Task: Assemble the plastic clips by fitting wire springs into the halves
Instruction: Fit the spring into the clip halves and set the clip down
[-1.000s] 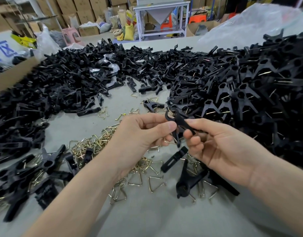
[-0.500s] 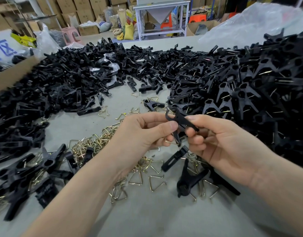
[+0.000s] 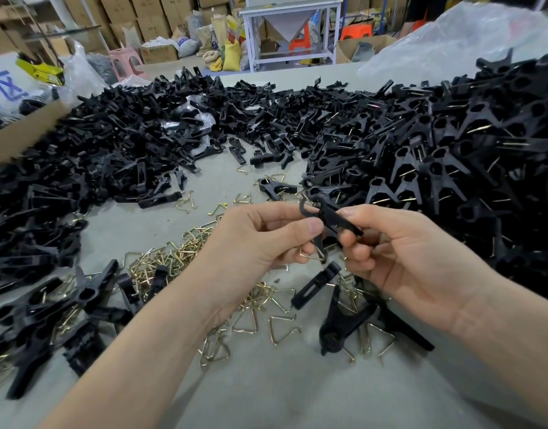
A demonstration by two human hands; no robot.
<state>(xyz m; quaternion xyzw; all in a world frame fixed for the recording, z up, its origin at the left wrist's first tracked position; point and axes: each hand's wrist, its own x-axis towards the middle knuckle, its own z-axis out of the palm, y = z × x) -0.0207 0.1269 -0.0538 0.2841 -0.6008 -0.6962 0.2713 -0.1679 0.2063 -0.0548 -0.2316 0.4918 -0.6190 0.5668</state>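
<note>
Upper left of frame: cardboard box [image 3: 22,134] at the edge of the desk [image 3: 282,382]. Left third & top centre: big heap of loose black halves [image 3: 111,144]. Lower left: a few assembled clips [image 3: 65,305] lie on scattered wire springs [image 3: 161,261], which spread to centre frame.

Centre: left hand [image 3: 254,243], grip closed, thumb & fingers pinching the clip [image 3: 328,216] near its hooked end, above the desk. A gold spring [image 3: 313,255] shows just under it, btwn the fingers of both hands; can't tell if it's seated.

Right of centre: right hand [image 3: 406,258], grip also closed on the same clip, thumb on top of its long end. Below the hands, on the desk: one loose half [image 3: 316,284] & one finished clip [image 3: 341,326] among springs.

Right third: tall pile [image 3: 452,156] of assembled clips. Clear plastic bag [image 3: 452,35] at upper right.
</note>
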